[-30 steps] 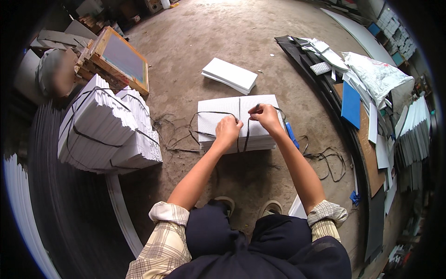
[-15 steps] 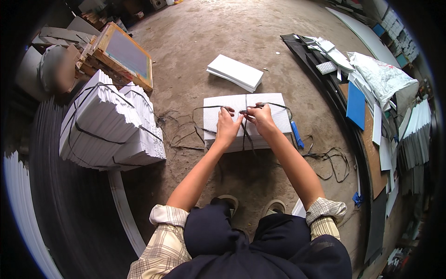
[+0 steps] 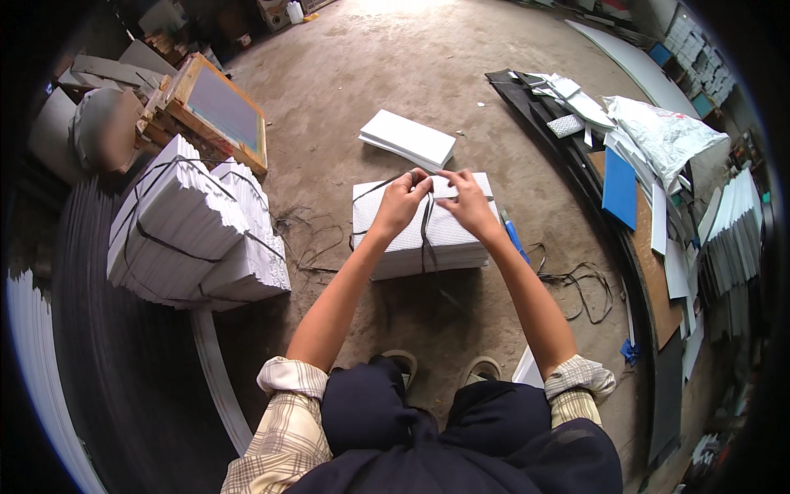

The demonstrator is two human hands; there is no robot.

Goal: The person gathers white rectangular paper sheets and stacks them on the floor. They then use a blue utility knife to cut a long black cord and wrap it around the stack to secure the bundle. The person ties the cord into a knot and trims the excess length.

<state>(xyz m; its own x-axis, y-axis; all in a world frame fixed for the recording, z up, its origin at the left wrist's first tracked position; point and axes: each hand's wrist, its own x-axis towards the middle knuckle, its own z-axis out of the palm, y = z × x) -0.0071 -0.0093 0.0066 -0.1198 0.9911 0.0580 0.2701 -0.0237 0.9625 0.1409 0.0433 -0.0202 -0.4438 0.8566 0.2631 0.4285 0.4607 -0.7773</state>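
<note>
A stack of white ribbed sheets (image 3: pixel 374 222) lies on the floor in front of me, with a black strap (image 3: pixel 425 226) running over its top and down its near side. Above its middle, my left hand (image 3: pixel 399 203) is closed, pinching the strap between thumb and fingers. My right hand (image 3: pixel 471 204) hovers just beside it, thumb and fingers apart, with nothing visible between them. Another stretch of strap crosses the stack's left end. Against the right side of the stack lies a blue-handled tool (image 3: pixel 516 239), partly hidden by my right forearm.
Beyond the stack lies a smaller pile of white boards (image 3: pixel 407 140). Strapped white bundles (image 3: pixel 169 239) and a wooden-framed screen (image 3: pixel 222 111) stand at left. Loose black strap (image 3: pixel 580 288) curls on the floor at right, near dark boards, a blue panel (image 3: pixel 619 189) and a white sack (image 3: pixel 662 140).
My right hand has opened and come off the strap, while my left hand keeps its pinch and has risen slightly. The whole view has shifted a little.
</note>
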